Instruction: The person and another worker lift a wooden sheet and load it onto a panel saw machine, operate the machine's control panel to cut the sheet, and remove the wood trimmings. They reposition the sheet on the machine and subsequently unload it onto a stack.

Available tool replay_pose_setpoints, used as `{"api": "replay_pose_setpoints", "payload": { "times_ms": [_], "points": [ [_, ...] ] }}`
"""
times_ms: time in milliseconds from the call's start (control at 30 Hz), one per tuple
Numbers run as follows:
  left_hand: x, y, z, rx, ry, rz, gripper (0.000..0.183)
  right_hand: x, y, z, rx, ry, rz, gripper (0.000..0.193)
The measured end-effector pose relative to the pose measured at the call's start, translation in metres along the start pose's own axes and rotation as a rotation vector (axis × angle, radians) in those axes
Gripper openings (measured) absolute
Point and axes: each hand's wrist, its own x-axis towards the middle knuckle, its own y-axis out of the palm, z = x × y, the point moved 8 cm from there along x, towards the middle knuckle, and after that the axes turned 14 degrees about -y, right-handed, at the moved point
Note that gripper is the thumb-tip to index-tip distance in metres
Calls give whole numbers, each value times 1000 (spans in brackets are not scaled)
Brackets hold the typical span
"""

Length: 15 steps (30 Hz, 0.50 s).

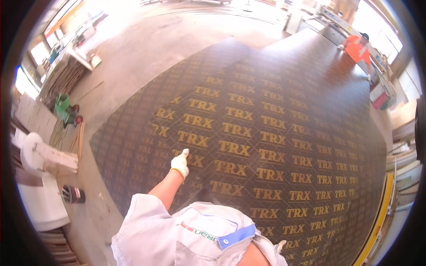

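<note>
A large dark brown board (270,146) with rows of gold print fills the middle, its left edge lying over another dark board (128,137). My left hand (179,165), in a whitish glove with a yellow cuff, is at the upper board's left edge. One digit points forward over the top face, and the hand looks closed on the edge. Low at the right, just past my sleeve, only the gloved fingertips of my right hand (282,244) show against the board. The rest of that hand is hidden.
A co-worker in an orange shirt (356,48) leans at the far right corner, beside a long machine (333,22). A yellow edge (377,221) runs along the right. At left are a green wheeled machine (66,110), a black bucket (73,194) and stacked boards (64,80).
</note>
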Motion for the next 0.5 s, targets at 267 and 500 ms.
{"api": "replay_pose_setpoints", "payload": {
  "times_ms": [267,500],
  "points": [
    [-14,75,31,118,-138,23,92,92,-115,-109,477,973,909,129],
    [9,-41,12,29,-215,-13,87,16,-31,-73,-20,149,35,104]
  ]
}}
